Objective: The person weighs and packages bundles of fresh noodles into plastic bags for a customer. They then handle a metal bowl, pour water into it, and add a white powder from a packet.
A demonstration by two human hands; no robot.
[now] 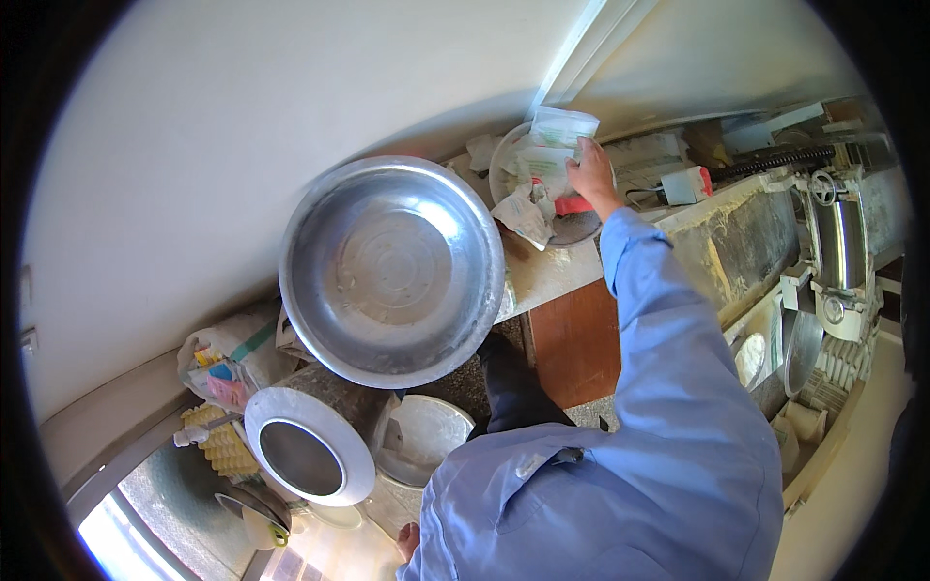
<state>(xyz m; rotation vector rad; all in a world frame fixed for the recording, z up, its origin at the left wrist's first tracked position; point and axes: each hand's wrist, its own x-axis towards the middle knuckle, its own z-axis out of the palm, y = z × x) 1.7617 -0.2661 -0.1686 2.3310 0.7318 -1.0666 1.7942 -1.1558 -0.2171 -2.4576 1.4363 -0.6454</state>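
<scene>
My right hand (pixel 594 178) reaches over a round basin (pixel 501 171) on a ledge by the wall, its fingers at a printed clear plastic bag (pixel 565 128). Whether they grip the bag cannot be made out. Crumpled white plastic bags (pixel 524 214) and a red packet (pixel 574 205) also lie in this basin. Low beside my blue jacket (pixel 639 479), my left hand (pixel 408 541) is only partly visible, and what it may hold is hidden. Between the wall and my body sits a large, wide metal bowl (pixel 396 269) with nothing in it.
Machinery with a shiny metal roller (pixel 846 243) and a handwheel (pixel 822 187) stands at right. A white-rimmed drum (pixel 312 396), a stuffed plastic bag (pixel 232 356) and egg trays (pixel 221 443) are at lower left. A red-and-white box (pixel 686 186) rests on the ledge.
</scene>
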